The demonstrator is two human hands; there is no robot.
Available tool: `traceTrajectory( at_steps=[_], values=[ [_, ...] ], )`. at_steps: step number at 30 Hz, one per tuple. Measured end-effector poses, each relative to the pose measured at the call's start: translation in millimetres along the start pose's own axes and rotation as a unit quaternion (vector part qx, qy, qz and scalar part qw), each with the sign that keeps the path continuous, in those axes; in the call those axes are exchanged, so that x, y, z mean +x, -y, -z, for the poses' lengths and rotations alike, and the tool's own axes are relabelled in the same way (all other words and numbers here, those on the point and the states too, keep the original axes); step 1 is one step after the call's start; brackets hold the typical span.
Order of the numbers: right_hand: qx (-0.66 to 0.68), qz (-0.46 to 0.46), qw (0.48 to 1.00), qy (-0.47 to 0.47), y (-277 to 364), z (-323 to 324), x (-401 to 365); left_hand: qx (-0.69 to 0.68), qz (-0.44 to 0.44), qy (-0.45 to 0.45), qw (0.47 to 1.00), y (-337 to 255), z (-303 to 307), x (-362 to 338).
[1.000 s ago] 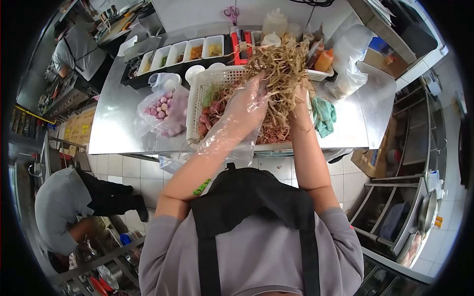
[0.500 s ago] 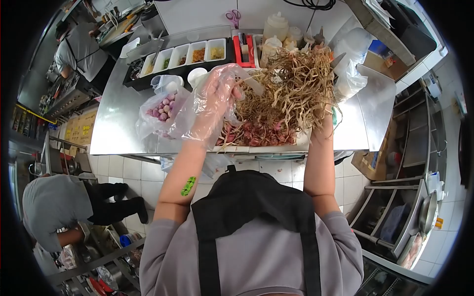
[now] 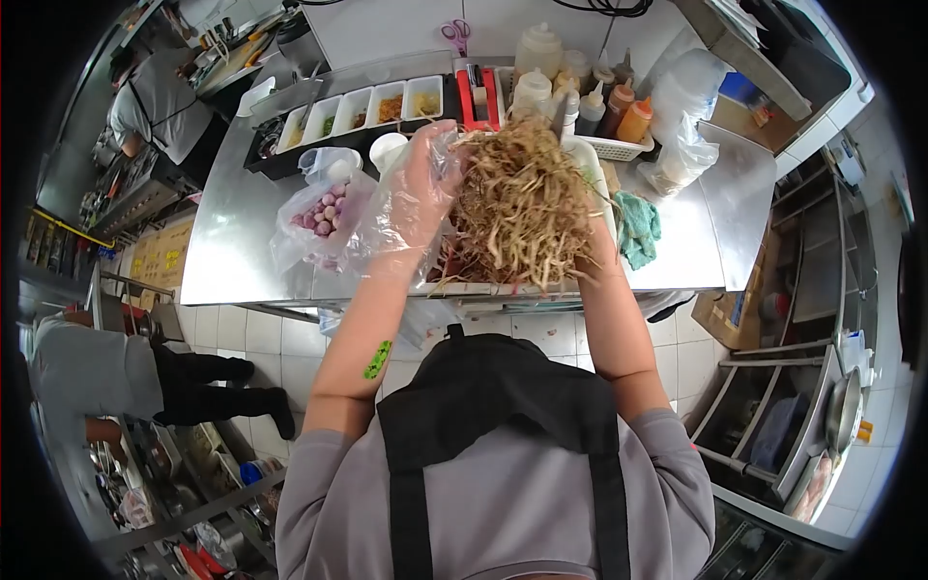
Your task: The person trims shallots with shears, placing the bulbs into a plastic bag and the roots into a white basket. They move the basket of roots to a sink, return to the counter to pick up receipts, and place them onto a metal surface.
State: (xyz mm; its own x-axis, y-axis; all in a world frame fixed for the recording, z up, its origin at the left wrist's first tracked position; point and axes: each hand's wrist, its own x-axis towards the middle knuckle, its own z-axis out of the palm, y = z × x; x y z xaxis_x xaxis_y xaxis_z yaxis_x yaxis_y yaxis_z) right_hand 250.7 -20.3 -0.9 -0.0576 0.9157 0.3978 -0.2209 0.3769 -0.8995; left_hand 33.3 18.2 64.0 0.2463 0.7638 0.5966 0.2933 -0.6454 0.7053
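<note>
A large bunch of dried shallot stalks [image 3: 527,208], tan and tangled, hangs over the front middle of the counter. My left hand [image 3: 430,179], in a loose clear plastic glove, has its fingers curled against the bunch's upper left edge. Behind the right side of the stalks is my right hand [image 3: 599,244], bare at the wrist; its fingers are hidden, and the bunch moves with it. A knife blade [image 3: 559,114] pokes up past the top of the stalks, its handle out of sight. Left of my gloved hand lies a clear bag of peeled purple shallots [image 3: 324,211].
Behind sit a row of white condiment tubs [image 3: 372,111], a red holder [image 3: 478,97] and a basket of squeeze bottles [image 3: 619,147]. A green cloth [image 3: 638,230] lies at right beside a tied plastic bag [image 3: 681,164]. One person [image 3: 97,367] bends at lower left; another stands at upper left.
My right hand and the stalks have moved left and toward me, uncovering the bottles and green cloth and covering the red shallots. The knife blade shifted left too. The person at lower left moved.
</note>
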Motion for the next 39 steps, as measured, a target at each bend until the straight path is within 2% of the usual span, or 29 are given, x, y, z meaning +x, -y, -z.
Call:
traceTrajectory(
  at_steps=[1,2,4,6,8,10,12,19,22,24,25,26,28,29,30,32,33,34,35,36,37,38,39],
  values=[
    [-0.001,-0.005,1.000,-0.022,0,-2,2,0.018,0.046,-0.003,0.999,3,-1,1],
    [0.000,-0.007,0.999,-0.033,-2,-3,3,0.019,0.047,-0.004,0.999,10,-3,0],
    [-0.006,-0.009,0.998,-0.055,-5,-2,5,-0.041,0.104,0.001,0.994,22,-6,-3],
    [-0.002,-0.008,0.998,-0.067,-5,-3,3,-0.055,0.071,-0.001,0.996,18,-4,-5],
    [0.002,-0.008,0.997,-0.079,-5,-4,3,-0.092,0.108,0.075,0.987,9,-1,-8],
    [0.009,-0.010,0.996,-0.083,-5,-7,-1,-0.118,0.113,0.072,0.984,10,-4,-6],
    [0.003,-0.016,0.996,-0.088,-9,-12,-1,-0.045,-0.045,0.028,0.998,16,-7,-3],
    [-0.020,-0.027,0.993,-0.115,-24,-28,3,0.049,-0.054,0.028,0.997,9,-2,-5],
    [-0.003,-0.028,0.990,-0.140,-18,-30,-4,0.049,-0.036,0.011,0.998,25,-5,-10],
    [0.036,-0.027,0.987,-0.154,-5,-25,-11,0.109,0.095,-0.027,0.989,46,-2,-14],
    [0.060,-0.020,0.984,-0.169,4,-18,-14,0.117,0.101,-0.104,0.982,88,-13,-19],
    [0.082,-0.007,0.979,-0.185,16,-9,-13,0.116,0.101,-0.105,0.982,76,-8,-20],
    [0.110,0.027,0.970,-0.216,42,11,-10,0.114,0.216,0.026,0.970,35,9,-21],
    [0.117,0.047,0.966,-0.228,56,22,-5,0.167,0.233,0.106,0.952,35,14,-20],
    [0.122,0.068,0.962,-0.236,69,31,-2,0.167,0.235,0.106,0.952,22,20,-18],
    [0.128,0.094,0.957,-0.241,89,41,0,0.115,0.279,0.218,0.928,-7,31,-14],
    [0.132,0.110,0.955,-0.240,100,47,2,0.115,0.280,0.219,0.928,6,30,-16],
    [0.135,0.120,0.954,-0.240,108,49,3,0.176,0.161,0.188,0.953,29,29,-20],
    [0.135,0.120,0.954,-0.238,109,49,2,0.233,0.039,0.155,0.959,24,30,-17],
    [0.136,0.120,0.955,-0.236,110,50,2,0.235,0.040,0.157,0.959,17,33,-14],
    [0.135,0.113,0.956,-0.234,106,47,1,0.022,0.159,0.117,0.980,9,36,-10],
    [0.138,0.101,0.957,-0.233,100,43,1,-0.192,0.267,0.067,0.942,-3,39,-6],
    [0.140,0.086,0.960,-0.228,93,39,-2,-0.201,0.262,0.036,0.943,4,40,2]
  ],
)
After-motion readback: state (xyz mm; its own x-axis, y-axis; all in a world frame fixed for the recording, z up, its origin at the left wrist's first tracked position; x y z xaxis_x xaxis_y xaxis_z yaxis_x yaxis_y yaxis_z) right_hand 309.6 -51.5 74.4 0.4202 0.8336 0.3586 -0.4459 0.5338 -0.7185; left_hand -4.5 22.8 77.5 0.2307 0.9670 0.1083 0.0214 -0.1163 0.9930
